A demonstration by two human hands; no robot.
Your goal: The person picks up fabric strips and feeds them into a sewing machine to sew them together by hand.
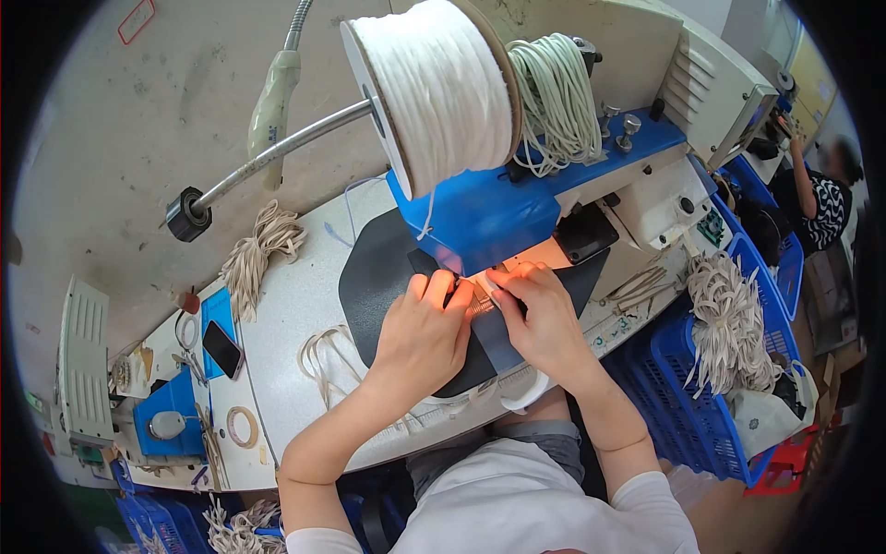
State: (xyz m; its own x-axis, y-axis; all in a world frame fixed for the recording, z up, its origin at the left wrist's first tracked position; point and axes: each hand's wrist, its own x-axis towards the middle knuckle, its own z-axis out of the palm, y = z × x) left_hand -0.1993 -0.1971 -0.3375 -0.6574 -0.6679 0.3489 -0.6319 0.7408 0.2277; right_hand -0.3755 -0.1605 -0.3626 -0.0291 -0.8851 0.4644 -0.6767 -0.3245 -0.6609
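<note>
My left hand is curled with its fingertips at the lit work spot under the blue machine head. My right hand pinches at the same spot from the other side. Between them lies a small pale piece, ribbed and tinted orange by the lamp; its kind is too small to tell. The fingers partly cover it. Beneath both hands spreads a dark grey work plate. Above the head hangs a large spool of white tape on a metal rod, one strand trailing down.
A bundle of pale cord hangs behind the spool. Flat strips lie left; loose loops lie nearer. A phone and a tape roll rest on the left table. Blue crates stand right. Another person sits far right.
</note>
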